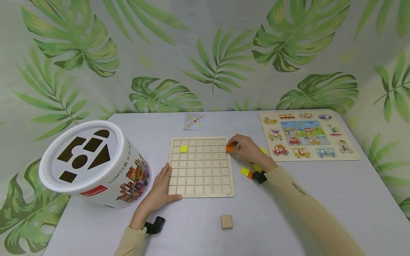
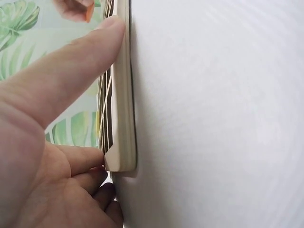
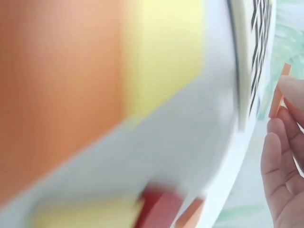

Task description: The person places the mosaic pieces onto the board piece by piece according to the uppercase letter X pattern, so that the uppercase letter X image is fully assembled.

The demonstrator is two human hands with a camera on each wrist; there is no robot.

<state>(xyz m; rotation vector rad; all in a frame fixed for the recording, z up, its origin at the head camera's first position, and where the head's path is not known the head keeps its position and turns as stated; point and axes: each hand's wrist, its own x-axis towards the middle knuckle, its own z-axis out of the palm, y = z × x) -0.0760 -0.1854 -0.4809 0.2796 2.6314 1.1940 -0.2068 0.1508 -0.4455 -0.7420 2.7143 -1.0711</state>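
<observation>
A wooden grid board (image 1: 203, 171) lies on the table, with one yellow square tile (image 1: 183, 149) in its upper left part. My left hand (image 1: 159, 190) rests at the board's lower left corner, thumb on the near edge and fingers along the left side. In the left wrist view the thumb (image 2: 76, 66) lies straight across the rim. Over the board's upper right edge, my right hand (image 1: 249, 151) pinches an orange square tile (image 1: 229, 148). The right wrist view shows this tile (image 3: 280, 90) held between thumb and fingers. Loose yellow tiles (image 1: 245, 171) and orange ones lie below that hand, partly hidden.
A printed pattern card (image 1: 194, 121) lies beyond the board. To the right is a vehicle picture puzzle (image 1: 304, 137). A big white bucket (image 1: 96, 163) with shaped holes in its lid stands on the left. A plain wooden block (image 1: 226, 221) sits nearer me.
</observation>
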